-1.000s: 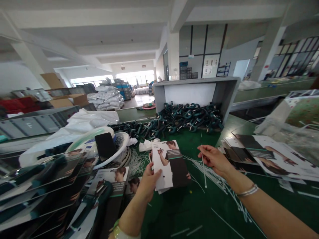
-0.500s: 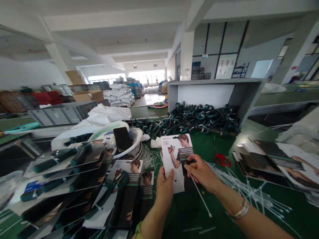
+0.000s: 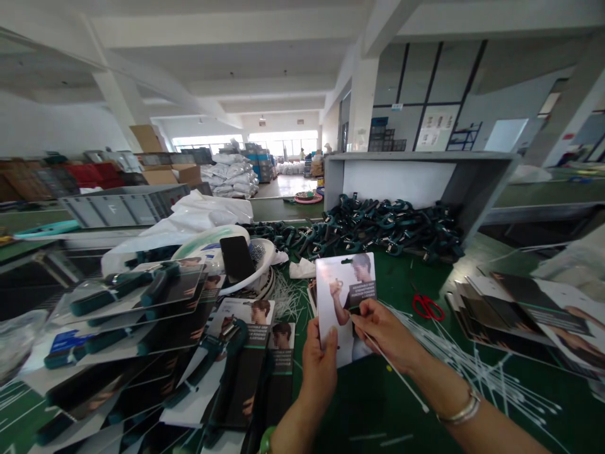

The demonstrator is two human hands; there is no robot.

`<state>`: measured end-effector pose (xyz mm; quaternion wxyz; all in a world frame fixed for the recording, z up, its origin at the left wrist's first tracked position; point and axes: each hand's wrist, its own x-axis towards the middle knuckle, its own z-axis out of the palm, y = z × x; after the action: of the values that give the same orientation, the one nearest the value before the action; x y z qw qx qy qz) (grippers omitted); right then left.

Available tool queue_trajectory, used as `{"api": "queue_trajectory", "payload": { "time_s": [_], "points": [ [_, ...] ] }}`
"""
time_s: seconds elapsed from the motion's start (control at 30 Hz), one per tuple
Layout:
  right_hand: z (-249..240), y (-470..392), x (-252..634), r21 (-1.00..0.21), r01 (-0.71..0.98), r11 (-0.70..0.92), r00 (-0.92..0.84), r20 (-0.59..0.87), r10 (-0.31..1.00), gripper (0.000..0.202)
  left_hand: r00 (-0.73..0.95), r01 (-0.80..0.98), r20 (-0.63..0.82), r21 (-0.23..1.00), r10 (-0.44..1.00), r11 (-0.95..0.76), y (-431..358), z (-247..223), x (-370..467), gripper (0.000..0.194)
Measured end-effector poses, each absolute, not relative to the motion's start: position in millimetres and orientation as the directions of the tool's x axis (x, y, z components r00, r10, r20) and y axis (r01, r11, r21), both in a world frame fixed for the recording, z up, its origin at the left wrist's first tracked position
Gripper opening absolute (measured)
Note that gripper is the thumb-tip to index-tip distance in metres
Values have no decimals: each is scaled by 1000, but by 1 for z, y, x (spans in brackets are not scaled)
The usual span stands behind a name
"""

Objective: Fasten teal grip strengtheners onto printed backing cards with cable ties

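Note:
My left hand (image 3: 321, 359) grips the lower left edge of a printed card (image 3: 333, 315), thumb on its front. The card stands tilted above the green table (image 3: 359, 410). My right hand (image 3: 385, 334) pinches a thin white cable tie (image 3: 401, 378) near one end, its fingertips at the middle of the card. The tie's other end slants down to the right. Whether the tip passes through the card cannot be made out. More white ties (image 3: 477, 366) lie spread to the right, beside red scissors (image 3: 428, 307).
Carded grip tools (image 3: 227, 353) are stacked at the left. Loose dark green grips (image 3: 387, 224) spill from a grey bin (image 3: 491, 183) ahead. Printed cards (image 3: 543, 309) lie at the right. A phone (image 3: 237, 258) rests on a white basket (image 3: 267, 258).
The card and both hands appear slightly further right in the view. The tie's free end has swung right, and its pinched end sits against the card's middle.

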<state>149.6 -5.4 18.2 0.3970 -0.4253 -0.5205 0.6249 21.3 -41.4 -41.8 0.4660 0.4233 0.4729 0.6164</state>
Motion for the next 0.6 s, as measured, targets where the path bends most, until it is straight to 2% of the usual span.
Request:
{"api": "queue_trajectory", "payload": {
  "time_s": [0.17,0.27,0.37,0.47,0.6],
  "points": [
    [17,-9,149,-993,-11,-117,-274,-109,956,38,-28,-357,87,930,996,-92,-48,-39,19,38],
    [14,-13,146,-998,-2,-58,-253,-55,966,35,104,-459,50,888,993,4,-50,-30,15,56],
    [13,-17,143,-999,25,-19,-195,-24,980,33,154,-474,63,880,986,18,-49,-27,15,72],
    [15,-19,141,-1000,27,-12,-153,-16,988,34,100,-404,109,913,989,-60,-47,-31,18,61],
    [17,-23,147,-991,13,-130,-230,-129,965,36,7,-266,148,954,989,-141,-44,-36,20,39]
  ]
}}
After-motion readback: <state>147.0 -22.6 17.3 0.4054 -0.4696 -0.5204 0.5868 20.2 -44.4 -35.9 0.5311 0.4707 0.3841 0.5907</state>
